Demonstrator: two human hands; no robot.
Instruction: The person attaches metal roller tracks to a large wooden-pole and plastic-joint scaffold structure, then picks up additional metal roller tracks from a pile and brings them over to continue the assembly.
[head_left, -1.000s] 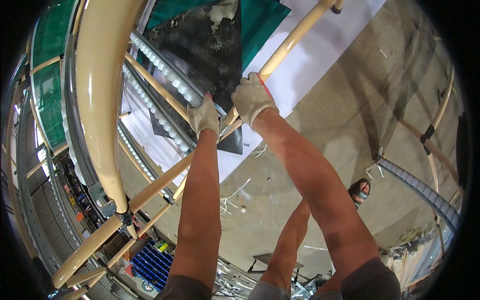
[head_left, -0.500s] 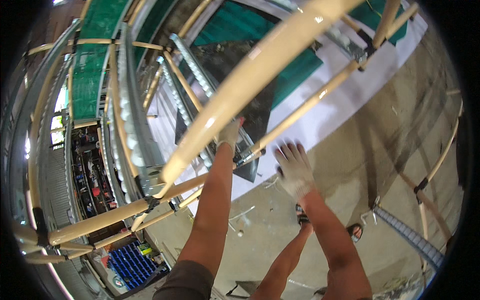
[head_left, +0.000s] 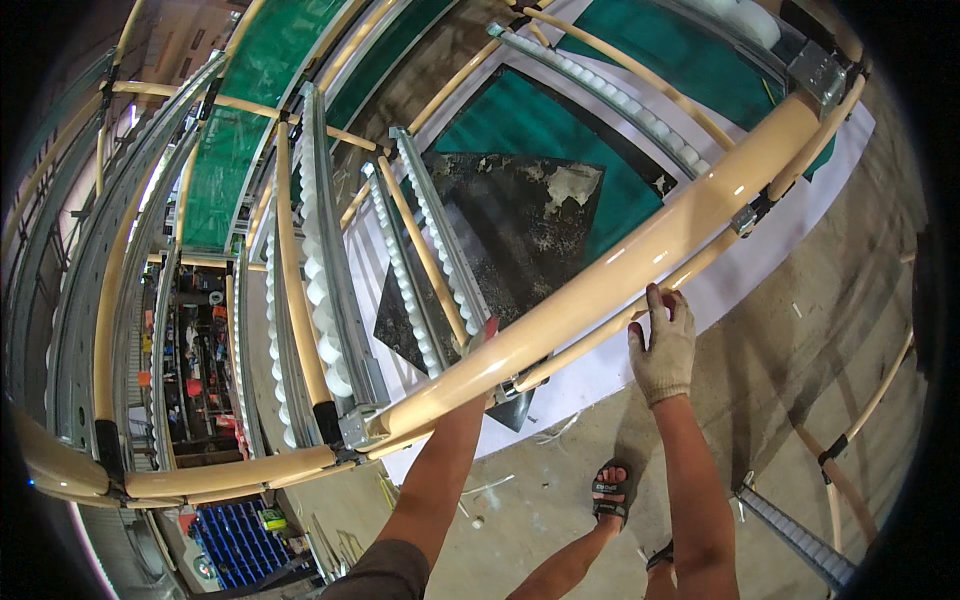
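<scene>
Reaching up from the lower edge of the view, the person's right hand (head_left: 662, 345), in a pale work glove with red fingertips, has its fingers curled around a thin cream pipe (head_left: 610, 330) that runs just under and alongside a thick cream pipe (head_left: 640, 265). The thick pipe crosses the frame of the rack from a metal clamp (head_left: 352, 428) at lower left up to a metal bracket (head_left: 818, 72) at the upper right corner.

The left hand (head_left: 488, 335) is mostly hidden behind the thick pipe; only a red glove tip shows above its edge, so whether its fingers are closed on anything cannot be told, though it seems to rest against the pipe's far side. The left forearm rises from the bottom edge to that point.

Behind the pipes, roller tracks (head_left: 420, 250) with white wheels slope across the rack, beside a dark stained board (head_left: 520, 225) lying on green panels (head_left: 520, 120). Below, on the concrete floor (head_left: 800, 380), the person's foot in a sandal (head_left: 608, 490) stands near the rack's white base. A blue crate (head_left: 235, 545) sits at the lower left.
</scene>
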